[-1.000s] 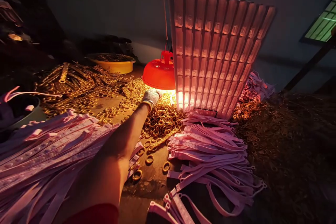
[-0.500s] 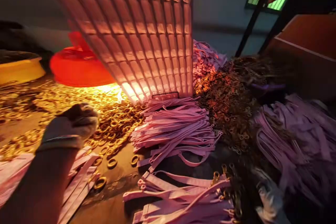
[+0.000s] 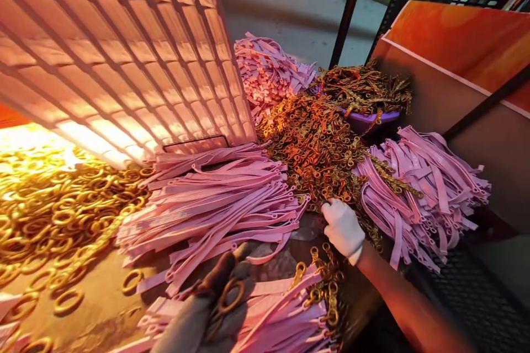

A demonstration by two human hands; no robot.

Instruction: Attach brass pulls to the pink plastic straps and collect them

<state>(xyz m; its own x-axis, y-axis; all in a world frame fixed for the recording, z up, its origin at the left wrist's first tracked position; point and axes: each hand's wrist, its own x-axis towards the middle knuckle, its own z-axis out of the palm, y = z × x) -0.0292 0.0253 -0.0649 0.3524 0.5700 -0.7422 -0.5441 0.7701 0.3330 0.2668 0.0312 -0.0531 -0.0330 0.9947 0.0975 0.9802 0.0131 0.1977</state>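
Note:
My left hand (image 3: 221,303), in a glove with darkened fingertips, holds a gold ring (image 3: 232,296) above a bundle of pink straps (image 3: 281,309). Gold clasps (image 3: 331,287) hang at the right ends of those straps. My right hand (image 3: 343,230), in a white glove, is at the near edge of a heap of gold clasps (image 3: 318,143). Its fingers are drawn together, and what they pinch is hidden. A larger stack of pink straps (image 3: 223,198) lies beyond my left hand. To the left spreads a heap of gold rings (image 3: 74,209).
A ribbed pinkish panel (image 3: 165,55) stands upright behind the straps, with bright lamp light at its left. More pink straps (image 3: 426,187) lie at the right. A purple tray (image 3: 372,117) holds gold clasps. A dark post (image 3: 350,11) and a box (image 3: 455,83) stand behind.
The view has swung right. My left hand has moved from the ring heap to above the near straps, a ring in it. My right hand has reached forward to the clasp heap.

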